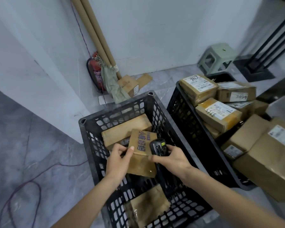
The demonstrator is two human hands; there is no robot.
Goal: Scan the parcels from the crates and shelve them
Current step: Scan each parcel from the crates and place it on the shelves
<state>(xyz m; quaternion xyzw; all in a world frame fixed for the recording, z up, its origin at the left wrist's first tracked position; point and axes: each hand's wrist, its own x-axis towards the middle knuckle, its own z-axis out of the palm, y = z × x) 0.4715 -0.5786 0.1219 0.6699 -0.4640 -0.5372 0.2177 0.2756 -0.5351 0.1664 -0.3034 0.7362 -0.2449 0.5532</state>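
left hand (118, 157) gripping parcel (142, 153), right hand (169, 157) gripping scanner (156, 146)

Dim, even indoor light with soft shadows; mild glare on the taped parcel (148, 209) low in the near crate (89, 145). Wide-angle bending and softness grow toward the edges.

A single head-worn wide-angle camera looks forward and steeply down from above, close over a black crate (92, 129) on the floor (31, 145). A room corner sits at the top, and edges bend with lens distortion.
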